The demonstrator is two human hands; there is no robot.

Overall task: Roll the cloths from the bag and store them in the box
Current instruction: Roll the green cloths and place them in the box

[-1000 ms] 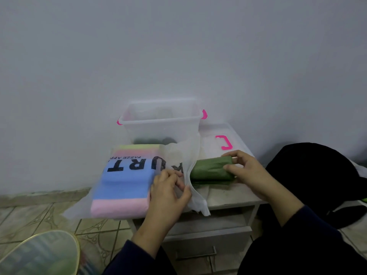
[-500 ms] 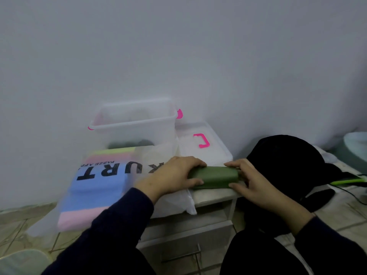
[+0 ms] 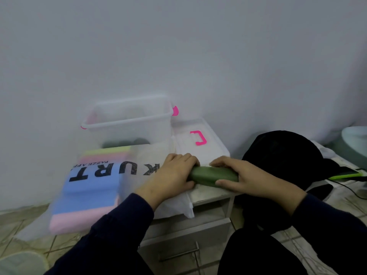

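Gripping green cloth point(image 3: 213, 175) tighter, both hands.

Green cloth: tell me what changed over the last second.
The left hand let go of the bag and moved right to grip the green cloth alongside the right hand, which kept hold. The cloth is now a roll. The clear box and its lid stayed put.

Head-worn view, forward and down, close.
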